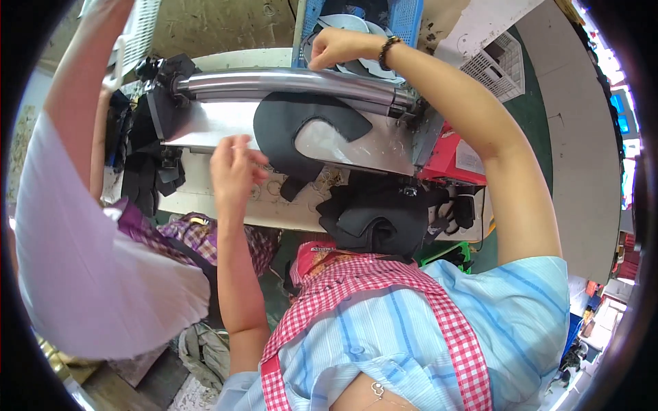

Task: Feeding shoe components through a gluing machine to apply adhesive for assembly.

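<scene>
A flat black piece curved like a horseshoe point(277, 133) lies on the shiny metal plate of a roller machine. Its far edge meets the long steel roller point(274, 82). Beside its left edge, my left hand point(235, 168) is raised with fingers apart and slightly blurred, holding nothing visible. Past the roller, my right hand point(337, 48) has its fingers curled together at a blue basket point(406, 24) of grey and black cut pieces point(373, 46). Whatever those fingertips may hold is hidden.
Dark cut pieces point(377, 216) are heaped at the near table edge, and more black pieces point(142, 181) hang at the left. A red box point(452, 161) adjoins the machine's right end. A white crate point(500, 68) stands far right. Another person's white sleeve point(89, 240) fills the left.
</scene>
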### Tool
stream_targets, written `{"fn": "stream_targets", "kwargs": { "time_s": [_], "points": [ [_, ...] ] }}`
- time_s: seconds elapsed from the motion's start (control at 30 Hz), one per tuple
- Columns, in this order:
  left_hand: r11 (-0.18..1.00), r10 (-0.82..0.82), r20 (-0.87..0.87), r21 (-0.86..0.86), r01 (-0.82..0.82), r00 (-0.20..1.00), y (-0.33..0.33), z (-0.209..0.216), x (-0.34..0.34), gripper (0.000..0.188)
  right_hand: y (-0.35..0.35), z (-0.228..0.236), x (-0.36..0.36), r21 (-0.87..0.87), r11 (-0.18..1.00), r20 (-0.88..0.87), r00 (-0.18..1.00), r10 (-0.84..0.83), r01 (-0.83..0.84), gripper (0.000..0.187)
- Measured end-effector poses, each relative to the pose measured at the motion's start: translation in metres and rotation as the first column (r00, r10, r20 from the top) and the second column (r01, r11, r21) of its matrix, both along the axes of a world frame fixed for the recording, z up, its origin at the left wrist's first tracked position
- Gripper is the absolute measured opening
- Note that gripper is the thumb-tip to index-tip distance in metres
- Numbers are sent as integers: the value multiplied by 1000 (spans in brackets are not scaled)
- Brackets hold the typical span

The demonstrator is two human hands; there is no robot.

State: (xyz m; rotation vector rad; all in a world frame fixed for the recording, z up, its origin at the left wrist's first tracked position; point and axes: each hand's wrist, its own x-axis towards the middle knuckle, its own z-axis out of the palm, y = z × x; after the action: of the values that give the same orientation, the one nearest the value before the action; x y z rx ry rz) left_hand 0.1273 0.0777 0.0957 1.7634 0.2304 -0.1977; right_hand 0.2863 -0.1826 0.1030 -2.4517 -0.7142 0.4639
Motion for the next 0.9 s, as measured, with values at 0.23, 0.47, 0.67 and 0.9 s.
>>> {"fn": "stream_targets", "kwargs": {
  "time_s": [0.23,0.47,0.67,0.9],
  "points": [
    [647,-277,534,718,-256,799,-30,-29,1,30,15,0,-26,-245,961,-208,961,-183,130,90],
    [939,-62,378,337,-75,924,-36,-21,-4,30,3,-11,-5,-136,945,-24,953,-303,297,61],
    [662,-159,-178,-749,-29,971,-28,35,9,41,60,68,-85,-262,953,591,806,31,155,25],
    [729,-228,-221,-684,16,948,24,-12,-41,22,35,124,-149,-83,997,249,968,28,-8,35]
  ]
}}
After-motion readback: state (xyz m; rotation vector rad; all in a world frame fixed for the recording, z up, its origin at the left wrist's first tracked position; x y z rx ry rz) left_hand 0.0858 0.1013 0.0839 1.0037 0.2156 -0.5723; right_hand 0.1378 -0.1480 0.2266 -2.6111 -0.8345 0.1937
